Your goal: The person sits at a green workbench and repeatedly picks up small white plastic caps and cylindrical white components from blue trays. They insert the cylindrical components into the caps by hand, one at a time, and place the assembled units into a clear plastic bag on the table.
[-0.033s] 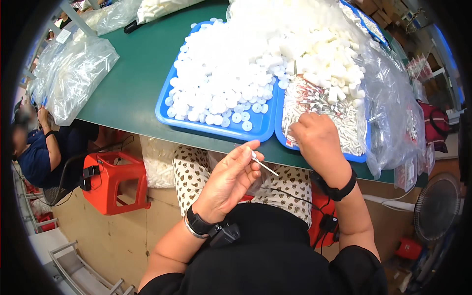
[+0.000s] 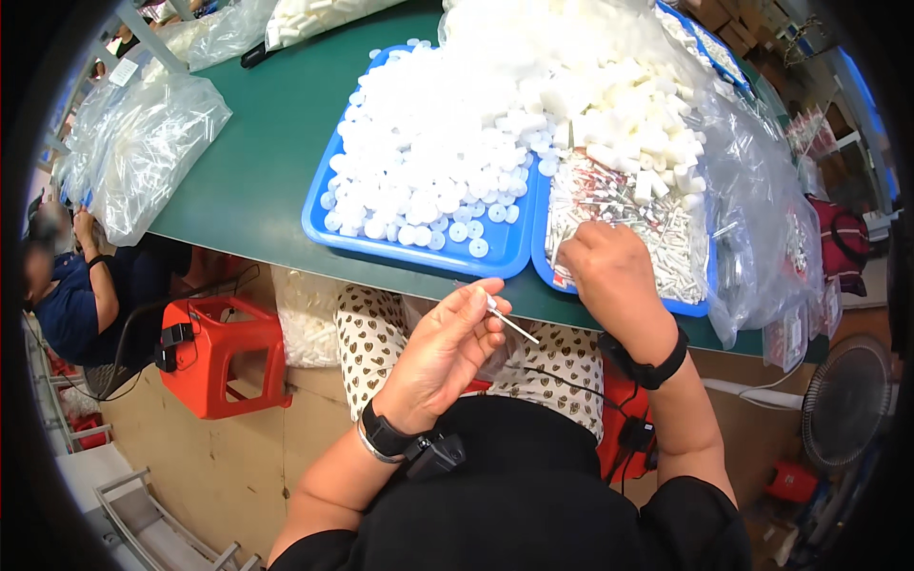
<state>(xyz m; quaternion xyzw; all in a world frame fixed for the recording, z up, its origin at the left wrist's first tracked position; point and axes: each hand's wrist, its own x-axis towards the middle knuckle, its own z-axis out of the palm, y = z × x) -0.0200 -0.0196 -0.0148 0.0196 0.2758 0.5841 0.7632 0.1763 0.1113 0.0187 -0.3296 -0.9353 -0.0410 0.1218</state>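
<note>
Left hand (image 2: 444, 352) slightly lower, pinching one thin rod (image 2: 517, 327); right hand (image 2: 614, 273) over one tray (image 2: 694, 306), grip unclear.

The left hand (image 2: 447, 347) grips a thin pale rod (image 2: 515, 325) between thumb and fingers, just off the near edge of the green tabletop (image 2: 248, 162). The right hand (image 2: 614, 271) is positioned over the right blue tray (image 2: 690, 306); its fingertips are partly hidden. This tray contains small pin-like parts (image 2: 678, 271), with white cylinders (image 2: 657, 133) heaped behind. The adjacent left blue tray (image 2: 409, 254) contains translucent white discs (image 2: 457, 195). Clear plastic bags (image 2: 762, 219) lie at both sides.
</note>
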